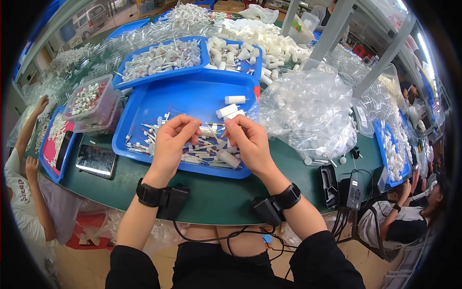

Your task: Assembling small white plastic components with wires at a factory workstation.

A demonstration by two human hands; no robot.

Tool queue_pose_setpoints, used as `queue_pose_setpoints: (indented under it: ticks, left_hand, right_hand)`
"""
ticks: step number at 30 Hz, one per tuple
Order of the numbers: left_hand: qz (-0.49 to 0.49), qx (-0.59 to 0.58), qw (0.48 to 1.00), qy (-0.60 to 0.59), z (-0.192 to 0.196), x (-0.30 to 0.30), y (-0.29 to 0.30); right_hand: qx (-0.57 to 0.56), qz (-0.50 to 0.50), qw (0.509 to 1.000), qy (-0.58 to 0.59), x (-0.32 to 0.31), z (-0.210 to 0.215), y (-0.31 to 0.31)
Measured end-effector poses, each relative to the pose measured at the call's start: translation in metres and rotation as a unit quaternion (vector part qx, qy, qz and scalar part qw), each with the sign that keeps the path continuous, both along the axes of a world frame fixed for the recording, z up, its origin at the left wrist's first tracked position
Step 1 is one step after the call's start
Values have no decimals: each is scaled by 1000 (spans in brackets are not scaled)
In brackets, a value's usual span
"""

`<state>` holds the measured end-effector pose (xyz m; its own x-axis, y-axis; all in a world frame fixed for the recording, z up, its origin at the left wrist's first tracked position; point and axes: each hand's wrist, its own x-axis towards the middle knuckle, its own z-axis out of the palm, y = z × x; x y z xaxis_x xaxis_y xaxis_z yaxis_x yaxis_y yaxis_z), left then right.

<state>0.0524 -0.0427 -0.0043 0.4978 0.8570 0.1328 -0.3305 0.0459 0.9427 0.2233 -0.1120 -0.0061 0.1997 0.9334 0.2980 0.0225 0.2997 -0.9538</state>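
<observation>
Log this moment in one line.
left hand: over tray; right hand: over tray; grip: unclear; in tray: white cylinders, thin parts; phone: beside tray

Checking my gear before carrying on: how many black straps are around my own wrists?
2: the left strap is just behind your left hand, the right strap just behind your right hand.

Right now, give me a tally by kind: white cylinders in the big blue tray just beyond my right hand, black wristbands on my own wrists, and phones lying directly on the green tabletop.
White cylinders just beyond your right hand: 3 visible
Black wristbands: 2
Phone directly on the tabletop: 1
Total: 6
</observation>
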Motion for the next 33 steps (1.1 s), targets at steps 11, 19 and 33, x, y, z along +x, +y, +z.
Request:
queue_pose_setpoints:
  ticks: [11, 19, 33]
  left_hand:
    - [-171, -125, 976, 53, 0, 0, -2]
    - [-292, -183, 935, 87, 7, 4, -17]
    - [-88, -158, 983, -30, 4, 1, -7]
  right_hand:
    - [-138, -1, 990, 17, 12, 14, 1]
    - [-211, 13, 974, -76, 17, 20, -4]
    - [-45, -26, 998, -26, -1, 6, -2]
